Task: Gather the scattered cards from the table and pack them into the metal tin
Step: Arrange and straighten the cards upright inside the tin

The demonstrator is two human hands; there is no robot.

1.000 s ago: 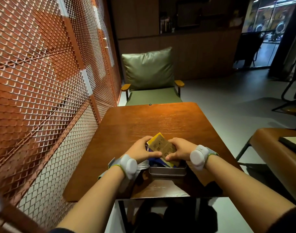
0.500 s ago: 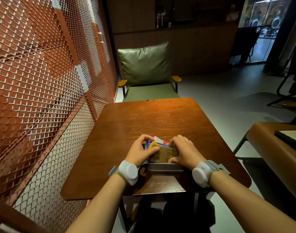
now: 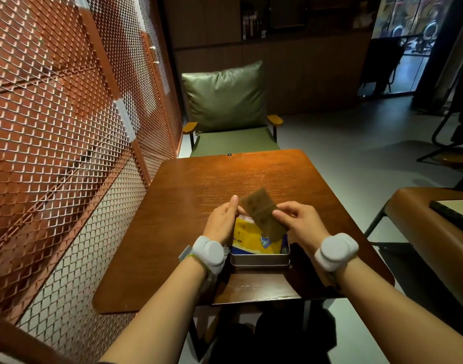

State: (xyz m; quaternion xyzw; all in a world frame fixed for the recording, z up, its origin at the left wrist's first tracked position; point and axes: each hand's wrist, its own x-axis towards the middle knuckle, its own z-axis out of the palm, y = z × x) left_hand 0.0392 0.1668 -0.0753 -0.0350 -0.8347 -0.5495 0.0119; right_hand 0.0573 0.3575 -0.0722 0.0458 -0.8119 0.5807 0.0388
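From the head view, I judge the job close to its end. The metal tin [image 3: 259, 256] sits on the wooden table [image 3: 172, 232] near my edge, between my two wrists, and a stack of cards [image 3: 251, 239] already lies inside it with a yellow-and-blue face on top. I see no loose cards on the bare part of the tabletop, so the gathering looks done. What is left, as I read it, is seating the last one: a brown card [image 3: 263, 214] is tilted above the tin, its lower end dipping towards the stack and its upper end raised over the table.

My right hand [image 3: 301, 224] pinches that brown card at its right edge between thumb and curled fingers. My left hand [image 3: 222, 223] is at the tin's far left corner, fingers fairly straight and the index pointing up beside the card (whether it touches the card or only steadies the stack, I cannot tell).

Much is hidden. The left hand and its wristband cover the tin's left wall and the table just beside it, where a pale object peeks out that I cannot identify. No lid shows plainly. The brown card is motion-blurred, and its print is unreadable.
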